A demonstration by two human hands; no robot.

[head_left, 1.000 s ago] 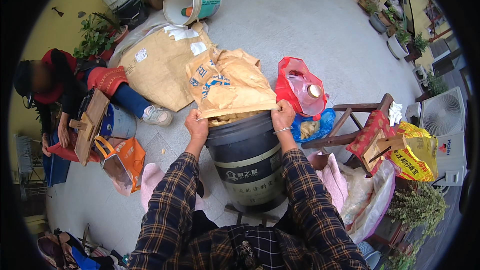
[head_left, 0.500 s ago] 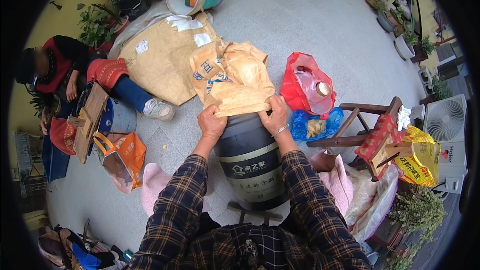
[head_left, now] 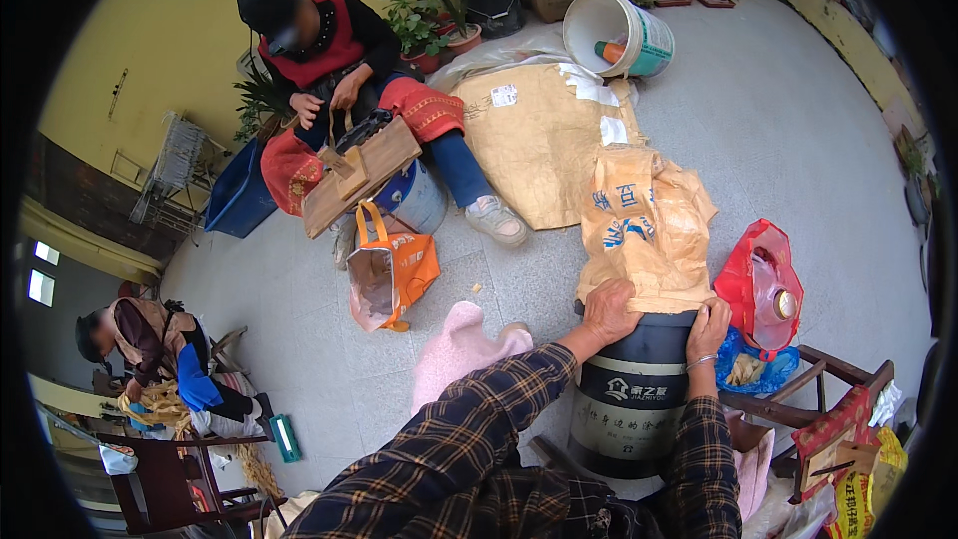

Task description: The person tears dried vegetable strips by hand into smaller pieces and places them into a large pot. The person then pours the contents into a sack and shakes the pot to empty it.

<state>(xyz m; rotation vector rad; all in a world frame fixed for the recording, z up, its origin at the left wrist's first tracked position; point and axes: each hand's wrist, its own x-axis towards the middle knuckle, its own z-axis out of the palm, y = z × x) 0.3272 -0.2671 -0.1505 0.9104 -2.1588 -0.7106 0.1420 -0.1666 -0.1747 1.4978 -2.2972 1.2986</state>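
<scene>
A tan woven sack [head_left: 647, 230] with blue print lies crumpled over the top of a dark bucket [head_left: 631, 389] with a pale label band. My left hand [head_left: 611, 309] is closed on the sack's near edge at the left of the bucket's rim. On the right of the rim, my right hand [head_left: 708, 327], with a bangle at the wrist, has its fingers closed on the same edge. What lies beneath the sack is hidden. Close to my right hand are a red bag [head_left: 743, 289] holding a clear plastic jug [head_left: 775, 303] and a blue plastic bag [head_left: 740, 359].
A person [head_left: 344, 100] sits at far left behind a wooden board [head_left: 384, 165] on a blue bucket [head_left: 417, 202]. Before them stands an orange bag [head_left: 414, 265]. Another person [head_left: 165, 349] bends at lower left. A flattened sack [head_left: 529, 155], tipped white bucket [head_left: 639, 35] and wooden stool [head_left: 848, 369] surround me.
The view has swung left, so the scene sits further right and a second person shows at lower left. Both hands stay on the sack's edge.
</scene>
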